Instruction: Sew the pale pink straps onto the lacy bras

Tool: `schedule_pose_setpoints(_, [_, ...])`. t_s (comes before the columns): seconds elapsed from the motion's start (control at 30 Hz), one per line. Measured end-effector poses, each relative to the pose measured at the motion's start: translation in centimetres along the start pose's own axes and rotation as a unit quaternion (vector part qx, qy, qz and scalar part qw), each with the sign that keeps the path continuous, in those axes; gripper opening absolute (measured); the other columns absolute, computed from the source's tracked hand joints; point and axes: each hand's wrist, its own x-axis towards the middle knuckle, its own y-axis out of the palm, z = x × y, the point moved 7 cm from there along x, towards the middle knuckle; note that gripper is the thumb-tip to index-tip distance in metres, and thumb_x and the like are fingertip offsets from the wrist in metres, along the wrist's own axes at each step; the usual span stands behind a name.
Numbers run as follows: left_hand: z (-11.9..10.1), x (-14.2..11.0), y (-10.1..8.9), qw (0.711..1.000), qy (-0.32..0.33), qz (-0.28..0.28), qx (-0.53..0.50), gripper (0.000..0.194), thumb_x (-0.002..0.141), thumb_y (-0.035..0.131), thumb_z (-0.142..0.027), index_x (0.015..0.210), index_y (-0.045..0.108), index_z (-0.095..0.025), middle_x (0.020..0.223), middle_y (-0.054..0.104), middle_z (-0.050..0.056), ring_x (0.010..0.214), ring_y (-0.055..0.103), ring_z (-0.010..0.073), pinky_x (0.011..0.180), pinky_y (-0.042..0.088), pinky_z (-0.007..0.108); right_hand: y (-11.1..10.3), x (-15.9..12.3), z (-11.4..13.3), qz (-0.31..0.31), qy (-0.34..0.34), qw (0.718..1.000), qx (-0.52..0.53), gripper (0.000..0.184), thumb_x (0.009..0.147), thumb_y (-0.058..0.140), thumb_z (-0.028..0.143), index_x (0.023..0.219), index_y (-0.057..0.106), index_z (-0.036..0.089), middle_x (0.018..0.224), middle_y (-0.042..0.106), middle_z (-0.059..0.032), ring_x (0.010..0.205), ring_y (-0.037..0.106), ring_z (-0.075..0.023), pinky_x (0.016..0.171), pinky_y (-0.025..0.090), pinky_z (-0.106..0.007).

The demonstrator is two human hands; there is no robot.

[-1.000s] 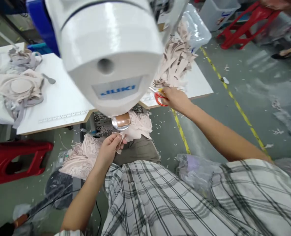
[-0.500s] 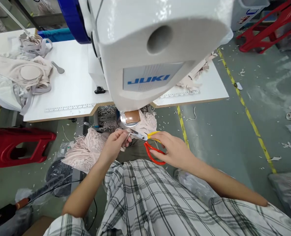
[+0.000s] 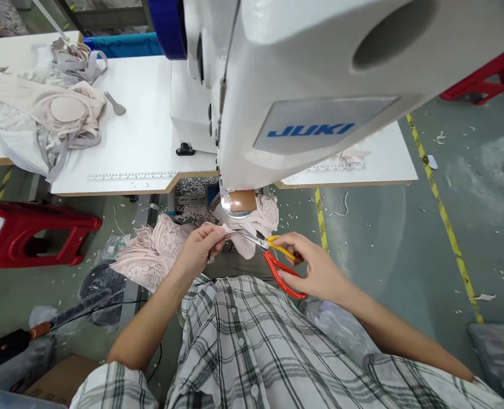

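Note:
My right hand is closed round the handles of the scissors, one yellow and one red. Their blades point left, spread slightly, with the tips at the pale pink fabric below the sewing machine's round end. My left hand pinches the edge of this fabric just left of the blade tips. Some of the fabric lies behind the fingers and the machine. Beside my left wrist hangs a stack of pale pink lace bra cups.
The white sewing machine looms over the white table. Bras and a grey spoon-shaped tool lie on its left side. A red stool stands at left, another red stool at far right. Scraps litter the floor.
My right hand has brought the scissors from the strip pile on the table down to the fabric at my left hand. The blades have parted slightly. The left hand keeps its pinch.

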Motion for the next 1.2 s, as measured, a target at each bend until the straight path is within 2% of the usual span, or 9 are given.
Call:
schedule_pose_setpoints(0.23, [-0.8,-0.4,0.2,0.997,0.043,-0.056,0.044,0.034,0.080,0.073,-0.047,0.072,0.065,-0.015,0.066,0.064,0.000,0.057,0.056,0.0088,0.055,0.045,0.021,1.3,1.6,1.4,0.028,-0.003,1.000,-0.007,0.045,0.075,0.071,0.031,0.117,0.055,0.026,0.118,0.065,-0.0087,0.073,0.060,-0.0174,0.066,0.052,-0.035])
schedule_pose_setpoints(0.4, [-1.7,-0.8,0.0,0.986,0.076,-0.081,0.120,0.028,0.085,0.066,-0.039,0.071,0.065,-0.015,0.067,0.065,0.001,0.060,0.059,0.0108,0.061,0.049,0.023,1.6,2.8,1.9,0.039,0.016,0.999,-0.006,0.037,0.080,0.067,0.033,0.115,0.057,0.027,0.118,0.067,-0.0055,0.073,0.060,-0.0162,0.065,0.051,-0.033])
schedule_pose_setpoints(0.53, [-1.8,-1.0,-0.3,0.981,0.090,-0.087,0.149,0.026,0.088,0.063,-0.036,0.073,0.064,-0.015,0.069,0.065,0.001,0.061,0.059,0.0105,0.063,0.048,0.022,1.5,2.9,1.7,0.052,0.030,0.998,-0.010,0.035,0.084,0.064,0.034,0.118,0.059,0.028,0.121,0.067,-0.0041,0.076,0.062,-0.0160,0.065,0.049,-0.030])
schedule_pose_setpoints(0.63, [-1.7,-1.0,-0.3,0.979,0.099,-0.090,0.154,0.029,0.089,0.062,-0.039,0.072,0.062,-0.016,0.067,0.064,0.000,0.061,0.057,0.0099,0.061,0.045,0.021,1.1,2.7,1.5,0.052,0.033,0.998,-0.024,0.033,0.085,0.063,0.032,0.117,0.061,0.028,0.112,0.069,-0.0027,0.073,0.061,-0.0150,0.064,0.047,-0.030])
schedule_pose_setpoints(0.83, [-1.1,-0.9,-0.3,0.982,0.092,-0.106,0.124,0.036,0.088,0.065,-0.041,0.064,0.055,-0.016,0.059,0.052,-0.004,0.052,0.040,0.0061,0.050,0.029,0.019,0.1,1.7,1.1,0.051,0.034,0.998,-0.022,0.029,0.089,0.061,0.036,0.118,0.064,0.031,0.099,0.070,-0.0001,0.065,0.057,-0.0130,0.060,0.045,-0.029])
schedule_pose_setpoints(0.93, [-0.6,-0.8,-0.2,0.992,0.080,-0.093,0.032,0.033,0.085,0.067,-0.041,0.066,0.058,-0.016,0.057,0.047,-0.005,0.051,0.036,0.0055,0.049,0.026,0.019,-1.2,1.2,0.3,0.046,0.042,0.998,-0.032,0.030,0.089,0.062,0.039,0.117,0.065,0.030,0.095,0.070,-0.0015,0.063,0.057,-0.0135,0.058,0.046,-0.029])
schedule_pose_setpoints(1.03, [-0.3,-0.6,0.2,0.994,0.066,-0.070,-0.053,0.027,0.081,0.069,-0.039,0.071,0.062,-0.014,0.053,0.044,-0.006,0.050,0.034,0.0053,0.048,0.024,0.018,-4.2,2.3,-1.7,0.023,0.046,0.994,-0.093,0.033,0.088,0.062,0.045,0.117,0.067,0.028,0.095,0.071,-0.0045,0.068,0.061,-0.0174,0.060,0.048,-0.031])
schedule_pose_setpoints(1.1, [-0.3,-0.5,0.6,0.993,0.057,-0.062,-0.079,0.027,0.080,0.071,-0.038,0.071,0.062,-0.014,0.052,0.043,-0.007,0.049,0.033,0.0048,0.047,0.024,0.018,-7.5,4.2,-3.3,-0.036,0.043,0.983,-0.174,0.038,0.089,0.061,0.048,0.117,0.067,0.024,0.098,0.072,-0.0087,0.075,0.064,-0.0219,0.063,0.049,-0.034])
schedule_pose_setpoints(1.2, [-0.5,-0.4,1.1,0.994,0.049,-0.047,-0.081,0.028,0.083,0.069,-0.039,0.075,0.064,-0.013,0.057,0.048,-0.005,0.050,0.037,0.0040,0.047,0.027,0.017,-11.4,7.2,-4.4,-0.134,0.012,0.943,-0.303,0.041,0.092,0.058,0.047,0.117,0.068,0.017,0.108,0.071,-0.0176,0.094,0.066,-0.0302,0.074,0.049,-0.040])
